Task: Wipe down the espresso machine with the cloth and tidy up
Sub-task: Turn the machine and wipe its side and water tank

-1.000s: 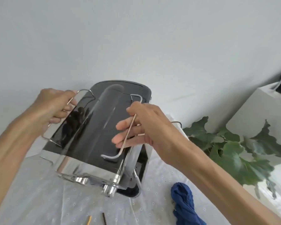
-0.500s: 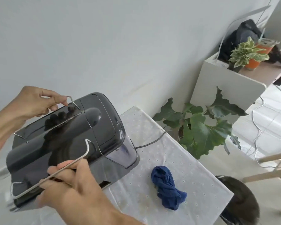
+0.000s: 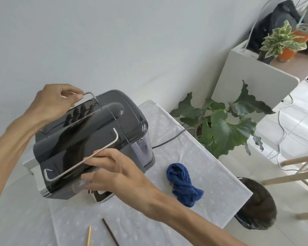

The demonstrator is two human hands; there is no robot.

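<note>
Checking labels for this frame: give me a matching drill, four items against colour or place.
Things:
1. cloth
2. coffee machine
3. flower pot
4. pencil

Descriptions:
a. orange, on the far shelf
b. yellow, at the table's near edge
c. blue, bunched on the tablecloth
d. glossy black, held by both hands

Pairs: 1-c, 2-d, 3-a, 4-b
</note>
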